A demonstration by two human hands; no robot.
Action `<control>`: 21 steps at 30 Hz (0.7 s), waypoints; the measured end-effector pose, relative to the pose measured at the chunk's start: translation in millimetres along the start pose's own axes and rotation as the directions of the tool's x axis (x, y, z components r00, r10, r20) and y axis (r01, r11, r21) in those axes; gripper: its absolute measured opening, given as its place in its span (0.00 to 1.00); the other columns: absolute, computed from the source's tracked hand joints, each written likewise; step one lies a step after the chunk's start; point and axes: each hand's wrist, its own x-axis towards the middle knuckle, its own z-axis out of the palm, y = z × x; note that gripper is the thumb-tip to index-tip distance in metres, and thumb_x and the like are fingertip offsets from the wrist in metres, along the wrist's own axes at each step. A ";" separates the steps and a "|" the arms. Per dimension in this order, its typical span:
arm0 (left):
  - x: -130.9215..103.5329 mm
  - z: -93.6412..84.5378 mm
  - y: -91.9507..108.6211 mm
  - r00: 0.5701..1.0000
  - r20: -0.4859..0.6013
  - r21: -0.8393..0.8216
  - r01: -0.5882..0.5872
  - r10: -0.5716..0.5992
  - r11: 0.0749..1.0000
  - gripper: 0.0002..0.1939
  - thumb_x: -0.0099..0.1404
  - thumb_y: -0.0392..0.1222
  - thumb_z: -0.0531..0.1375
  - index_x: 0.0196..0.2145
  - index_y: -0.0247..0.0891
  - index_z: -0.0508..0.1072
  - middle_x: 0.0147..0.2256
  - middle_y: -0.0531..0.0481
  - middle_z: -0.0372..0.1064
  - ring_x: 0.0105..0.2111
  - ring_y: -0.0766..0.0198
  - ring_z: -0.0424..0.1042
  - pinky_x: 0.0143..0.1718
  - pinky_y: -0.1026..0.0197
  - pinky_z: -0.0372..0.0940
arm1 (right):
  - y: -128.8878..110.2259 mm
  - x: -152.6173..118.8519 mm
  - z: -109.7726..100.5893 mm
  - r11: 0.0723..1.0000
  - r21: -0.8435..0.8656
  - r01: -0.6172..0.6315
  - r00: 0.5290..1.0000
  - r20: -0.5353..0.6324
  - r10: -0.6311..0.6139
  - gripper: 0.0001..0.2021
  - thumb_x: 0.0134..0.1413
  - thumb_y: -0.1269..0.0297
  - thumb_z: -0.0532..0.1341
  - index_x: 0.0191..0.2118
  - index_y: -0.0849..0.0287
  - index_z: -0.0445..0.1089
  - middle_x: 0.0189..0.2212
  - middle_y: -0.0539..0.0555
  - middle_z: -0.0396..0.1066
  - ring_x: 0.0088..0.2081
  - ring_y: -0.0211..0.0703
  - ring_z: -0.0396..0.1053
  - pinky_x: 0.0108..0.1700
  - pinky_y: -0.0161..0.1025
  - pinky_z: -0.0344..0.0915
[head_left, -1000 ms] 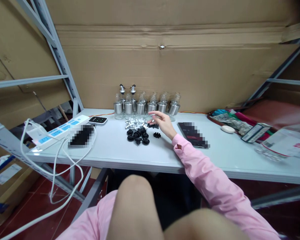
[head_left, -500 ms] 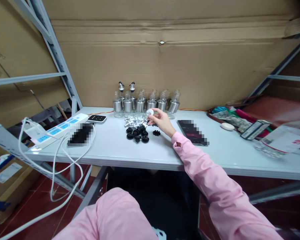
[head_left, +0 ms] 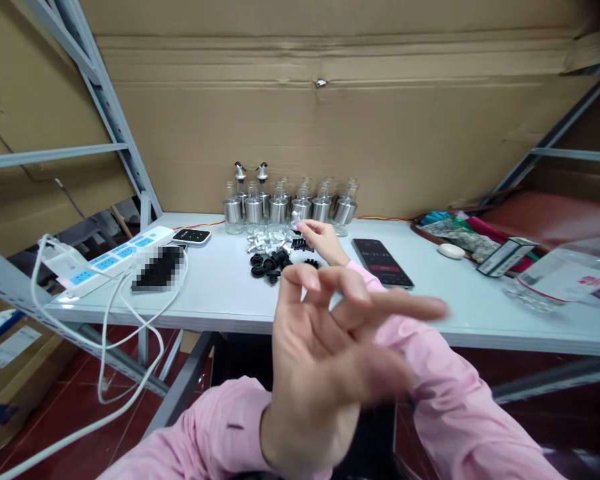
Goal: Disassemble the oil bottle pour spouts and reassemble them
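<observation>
Two black-topped spouts [head_left: 241, 172]: on bottles at the far left of the bottle group.
Clear bottles [head_left: 279, 211]: standing close together at the far side of the white surface [head_left: 220, 287].
Silver bits [head_left: 267, 241]: a loose pile, nearer than the bottles.
Black stoppers [head_left: 270, 263]: a pile just on the near side of the silver bits.
Small silver part [head_left: 296, 218]: at the right hand's fingertips, to the far left of that hand, in front of a bottle. It looks longer up and down, but it is too small to tell which end is the top.
Left hand [head_left: 320, 360]: near and blurry, some fingers curled, thumb spread wide, nothing seen in its grip. The silver part is far off and a bit left of it.
Right hand [head_left: 326, 241]: nearer to the part, its grip pinched on it.
Phone [head_left: 383, 263]: flat, right of that hand.
</observation>
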 end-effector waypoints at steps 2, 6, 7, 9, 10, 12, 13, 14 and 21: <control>11.0 2.2 -7.4 1.000 -0.005 -0.078 0.019 -0.019 0.997 0.20 0.45 0.34 0.70 0.29 0.43 0.62 0.28 0.60 0.62 0.30 0.68 0.73 0.38 0.67 0.70 | 1.0 0.7 0.5 1.000 -0.004 0.016 1.000 -0.027 -0.016 0.16 0.45 0.49 0.61 0.31 0.59 0.71 0.22 0.48 0.65 0.25 0.35 0.61 0.27 0.34 0.60; 19.7 -0.8 -11.6 0.996 -0.025 -0.134 0.081 -0.085 0.988 0.21 0.46 0.30 0.68 0.30 0.41 0.59 0.26 0.62 0.61 0.29 0.71 0.73 0.39 0.68 0.69 | 4.0 2.7 2.9 0.992 0.122 -0.043 0.999 0.007 0.043 0.17 0.41 0.50 0.63 0.32 0.60 0.70 0.26 0.51 0.69 0.29 0.39 0.66 0.33 0.37 0.65; 19.5 -1.8 -10.8 0.996 -0.021 -0.140 0.085 -0.089 0.986 0.21 0.47 0.30 0.68 0.30 0.41 0.59 0.26 0.62 0.61 0.29 0.71 0.73 0.39 0.69 0.69 | 4.3 3.0 3.3 0.989 0.138 -0.059 0.998 0.018 0.057 0.17 0.41 0.50 0.63 0.32 0.60 0.70 0.25 0.51 0.69 0.28 0.39 0.67 0.33 0.37 0.65; 18.3 -3.2 -8.8 0.995 -0.018 -0.149 0.090 -0.094 0.985 0.21 0.47 0.29 0.68 0.30 0.41 0.59 0.25 0.62 0.60 0.30 0.72 0.74 0.38 0.70 0.69 | 4.3 3.0 3.7 0.986 0.146 -0.074 0.997 0.026 0.071 0.17 0.40 0.50 0.64 0.32 0.60 0.69 0.24 0.51 0.69 0.28 0.39 0.67 0.33 0.38 0.66; 17.8 -3.4 -8.0 0.995 -0.019 -0.149 0.090 -0.093 0.985 0.20 0.47 0.29 0.68 0.30 0.41 0.59 0.25 0.62 0.59 0.30 0.72 0.74 0.38 0.71 0.69 | 4.2 3.0 3.7 0.986 0.149 -0.080 0.997 0.027 0.076 0.18 0.39 0.50 0.64 0.32 0.60 0.69 0.24 0.51 0.69 0.27 0.39 0.67 0.33 0.38 0.66; 17.3 -3.4 -7.4 0.995 -0.024 -0.146 0.087 -0.092 0.985 0.20 0.48 0.29 0.67 0.30 0.40 0.58 0.24 0.62 0.58 0.30 0.72 0.74 0.39 0.71 0.69 | 4.0 3.0 3.7 0.982 0.167 -0.091 0.996 0.027 0.088 0.19 0.38 0.50 0.64 0.34 0.60 0.69 0.24 0.51 0.70 0.27 0.39 0.68 0.32 0.38 0.66; 17.3 -3.4 -7.6 0.995 -0.026 -0.142 0.087 -0.091 0.986 0.20 0.48 0.29 0.67 0.30 0.40 0.58 0.24 0.62 0.57 0.30 0.72 0.74 0.39 0.70 0.69 | 4.1 3.2 3.7 0.979 0.179 -0.096 0.995 0.025 0.093 0.19 0.38 0.50 0.65 0.35 0.60 0.68 0.25 0.50 0.70 0.27 0.39 0.68 0.32 0.37 0.66; 17.5 -3.4 -8.1 0.995 -0.029 -0.136 0.087 -0.092 0.987 0.20 0.48 0.29 0.67 0.30 0.40 0.58 0.25 0.62 0.57 0.30 0.72 0.74 0.40 0.70 0.69 | 4.3 3.4 3.9 0.976 0.192 -0.099 0.995 0.022 0.097 0.20 0.38 0.50 0.65 0.36 0.60 0.68 0.25 0.50 0.70 0.27 0.39 0.69 0.31 0.37 0.66; 20.5 -7.2 -11.9 0.996 -0.023 -0.061 0.086 -0.088 0.994 0.20 0.47 0.34 0.68 0.29 0.41 0.59 0.27 0.59 0.57 0.32 0.68 0.73 0.46 0.62 0.68 | 6.3 5.3 5.0 0.969 0.231 -0.093 0.996 0.012 0.093 0.18 0.40 0.52 0.64 0.37 0.58 0.66 0.25 0.49 0.69 0.25 0.37 0.68 0.28 0.36 0.66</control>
